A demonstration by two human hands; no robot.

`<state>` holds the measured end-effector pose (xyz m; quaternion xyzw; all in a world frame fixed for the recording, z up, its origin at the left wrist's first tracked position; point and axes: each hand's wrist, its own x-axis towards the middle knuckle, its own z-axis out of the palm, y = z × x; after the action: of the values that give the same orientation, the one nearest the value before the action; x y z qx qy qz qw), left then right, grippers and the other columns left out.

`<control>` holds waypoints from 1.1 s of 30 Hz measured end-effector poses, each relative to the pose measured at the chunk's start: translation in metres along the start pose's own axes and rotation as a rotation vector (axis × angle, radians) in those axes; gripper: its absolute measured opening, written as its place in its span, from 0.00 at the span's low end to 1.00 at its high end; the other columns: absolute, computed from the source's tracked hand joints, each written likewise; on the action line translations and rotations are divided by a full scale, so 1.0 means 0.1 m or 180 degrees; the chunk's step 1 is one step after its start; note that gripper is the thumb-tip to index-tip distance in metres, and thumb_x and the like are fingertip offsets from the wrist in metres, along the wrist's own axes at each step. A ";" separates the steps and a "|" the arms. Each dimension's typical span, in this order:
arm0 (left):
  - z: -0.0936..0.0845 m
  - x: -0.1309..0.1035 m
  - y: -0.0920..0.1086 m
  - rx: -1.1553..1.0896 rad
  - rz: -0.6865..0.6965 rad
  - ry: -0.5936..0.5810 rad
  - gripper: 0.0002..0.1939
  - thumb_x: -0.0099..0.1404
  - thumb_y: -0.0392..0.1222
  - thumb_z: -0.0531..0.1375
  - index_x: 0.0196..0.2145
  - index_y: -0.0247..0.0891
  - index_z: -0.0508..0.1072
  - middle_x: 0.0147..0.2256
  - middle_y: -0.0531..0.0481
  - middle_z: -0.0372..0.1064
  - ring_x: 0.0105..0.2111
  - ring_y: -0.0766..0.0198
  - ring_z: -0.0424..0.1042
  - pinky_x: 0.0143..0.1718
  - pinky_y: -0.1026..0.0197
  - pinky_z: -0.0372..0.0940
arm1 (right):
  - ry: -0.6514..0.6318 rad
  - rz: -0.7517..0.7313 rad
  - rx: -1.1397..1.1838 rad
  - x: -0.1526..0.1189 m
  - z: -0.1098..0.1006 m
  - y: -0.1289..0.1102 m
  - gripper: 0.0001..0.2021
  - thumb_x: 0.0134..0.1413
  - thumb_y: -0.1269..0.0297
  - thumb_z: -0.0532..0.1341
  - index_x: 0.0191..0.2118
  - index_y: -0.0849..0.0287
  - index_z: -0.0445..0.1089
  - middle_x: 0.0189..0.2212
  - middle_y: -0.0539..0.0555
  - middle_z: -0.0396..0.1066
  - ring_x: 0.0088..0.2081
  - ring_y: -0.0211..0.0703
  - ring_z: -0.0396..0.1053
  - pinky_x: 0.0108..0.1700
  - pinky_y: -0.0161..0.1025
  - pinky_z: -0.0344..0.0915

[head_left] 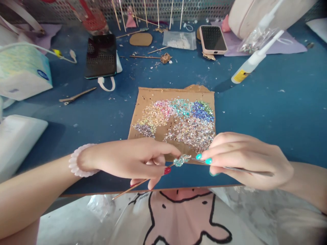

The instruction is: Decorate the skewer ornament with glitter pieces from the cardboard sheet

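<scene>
My left hand (143, 158) pinches a thin gold hair stick (139, 184) between thumb and fingers, its plain end pointing down to the left. A cluster of pale blue and clear rhinestones (181, 160) covers the stick's upper end, just beyond my fingertips. My right hand (245, 156) grips slim metal tweezers (245, 170), their tip at the right side of the cluster. Whether a stone sits in the tip is too small to tell. Behind both hands lies a cardboard sheet (159, 132) with loose rhinestones (192, 131) sorted by colour.
A glue bottle (245, 71) stands at the right. Toward the back lie a black phone (100, 56), a pink-cased phone (213, 39), a bag of white pieces (179, 40) and another hair stick (149, 57). At left are a tissue pack (24, 73) and a hair clip (78, 96).
</scene>
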<state>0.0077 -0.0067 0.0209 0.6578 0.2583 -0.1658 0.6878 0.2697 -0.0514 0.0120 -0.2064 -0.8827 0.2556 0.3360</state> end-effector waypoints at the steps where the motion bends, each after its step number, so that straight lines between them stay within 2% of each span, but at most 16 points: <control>1: 0.00 0.00 0.00 0.0009 0.0005 0.0002 0.25 0.68 0.32 0.54 0.61 0.42 0.58 0.26 0.58 0.73 0.16 0.73 0.65 0.17 0.75 0.59 | 0.0013 0.0009 -0.0020 0.00 0.00 0.00 0.02 0.60 0.72 0.61 0.38 0.61 0.70 0.32 0.57 0.78 0.33 0.38 0.75 0.36 0.37 0.75; 7: 0.00 0.01 -0.01 0.0022 0.0063 -0.0014 0.24 0.68 0.33 0.54 0.61 0.41 0.57 0.26 0.57 0.73 0.16 0.73 0.65 0.17 0.74 0.60 | 0.0008 0.0007 -0.0010 0.01 0.01 0.01 0.03 0.60 0.72 0.60 0.39 0.58 0.70 0.32 0.56 0.78 0.33 0.39 0.75 0.35 0.38 0.75; 23: 0.00 0.01 -0.01 -0.0046 0.0012 0.0002 0.25 0.67 0.33 0.55 0.60 0.42 0.58 0.25 0.57 0.73 0.15 0.72 0.65 0.16 0.74 0.60 | 0.0041 -0.0014 -0.0044 0.01 0.01 0.00 0.02 0.59 0.73 0.61 0.37 0.60 0.70 0.32 0.58 0.79 0.32 0.39 0.75 0.34 0.38 0.75; 33: 0.01 0.01 0.01 -0.0070 0.0061 0.0032 0.23 0.66 0.33 0.54 0.59 0.40 0.58 0.25 0.56 0.73 0.15 0.72 0.64 0.15 0.73 0.56 | 0.0034 -0.0044 -0.0094 0.00 0.01 0.01 0.04 0.59 0.72 0.61 0.39 0.58 0.71 0.32 0.56 0.79 0.32 0.40 0.75 0.35 0.39 0.76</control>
<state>0.0092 -0.0071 0.0216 0.6535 0.2573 -0.1531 0.6952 0.2696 -0.0511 0.0110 -0.2066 -0.8860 0.2391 0.3395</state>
